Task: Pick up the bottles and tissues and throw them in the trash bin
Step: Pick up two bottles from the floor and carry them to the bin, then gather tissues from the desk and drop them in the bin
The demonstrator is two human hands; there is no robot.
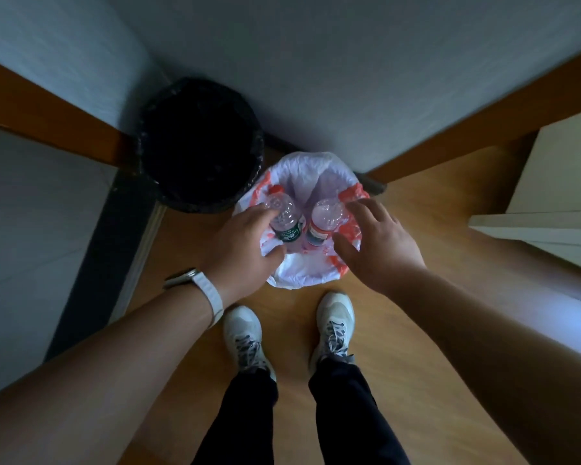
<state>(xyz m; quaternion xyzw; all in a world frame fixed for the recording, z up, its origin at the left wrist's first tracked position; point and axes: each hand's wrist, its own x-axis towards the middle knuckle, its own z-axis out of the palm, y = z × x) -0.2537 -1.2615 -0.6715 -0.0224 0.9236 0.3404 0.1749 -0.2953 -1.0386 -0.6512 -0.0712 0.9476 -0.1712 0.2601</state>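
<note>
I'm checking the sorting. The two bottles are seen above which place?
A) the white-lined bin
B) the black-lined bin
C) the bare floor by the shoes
A: the green-label bottle and the red-label bottle both show inside the rim of the white-lined bin.

Two clear plastic bottles side by side at the open mouth of the trash bin (316,172), nearly touching, both tilted with the label end nearer and the neck end farther. On the left bottle (284,218), a green label band and a red cap at the far end. On the right bottle (324,218), a red and dark label band; cap not clear to see. Hard to tell whether resting inside or hanging just above. Bin round, standing on the wooden floor (416,229) in a corner, lined with a white plastic bag with orange-red strips folded over the rim.
</note>
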